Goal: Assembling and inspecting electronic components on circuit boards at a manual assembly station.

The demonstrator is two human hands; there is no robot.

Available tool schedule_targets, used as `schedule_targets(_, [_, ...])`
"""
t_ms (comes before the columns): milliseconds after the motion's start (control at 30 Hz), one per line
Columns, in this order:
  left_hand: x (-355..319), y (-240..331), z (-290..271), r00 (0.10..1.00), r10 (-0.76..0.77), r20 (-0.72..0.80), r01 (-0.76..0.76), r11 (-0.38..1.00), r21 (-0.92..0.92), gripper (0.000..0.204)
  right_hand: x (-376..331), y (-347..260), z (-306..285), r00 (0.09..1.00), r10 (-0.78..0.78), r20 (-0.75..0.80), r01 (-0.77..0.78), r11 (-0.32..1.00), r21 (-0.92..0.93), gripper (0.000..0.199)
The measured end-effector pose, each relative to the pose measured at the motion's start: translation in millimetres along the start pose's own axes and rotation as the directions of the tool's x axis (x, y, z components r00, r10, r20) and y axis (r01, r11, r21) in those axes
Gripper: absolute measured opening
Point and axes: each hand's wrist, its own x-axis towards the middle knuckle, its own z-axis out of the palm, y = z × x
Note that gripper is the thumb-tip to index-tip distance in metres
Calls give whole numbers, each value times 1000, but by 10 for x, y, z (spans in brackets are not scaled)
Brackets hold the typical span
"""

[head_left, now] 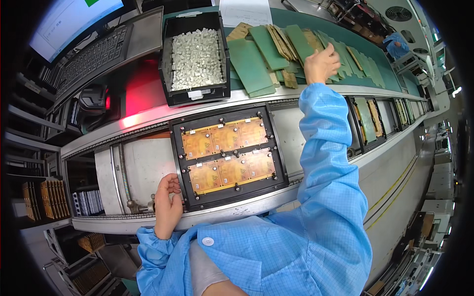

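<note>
2 yellow circuit panels (224, 155) already fill the black rectangular carrier frame (183, 167), its left edge touched by left hand (168, 204) fingers, while right hand (321, 64) grasps green cover plates (276, 54) beyond it.

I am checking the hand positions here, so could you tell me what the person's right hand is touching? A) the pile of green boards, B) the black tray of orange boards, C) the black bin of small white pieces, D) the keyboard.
A: the right hand rests on the pile of green boards at the back, while the left hand is at the black tray.
</note>
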Motion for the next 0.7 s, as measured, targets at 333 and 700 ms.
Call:
schedule_targets(333, [13,-76,-13,999,-35,-23,31,991,-128,53,-647,-439,23,821,-557,129,571,802,-176,61])
schedule_targets(700, [-3,-117,-58,1000,-24,7,25,972,-232,57,-683,-93,-1002,584,-137,800,-159,947,278,57])
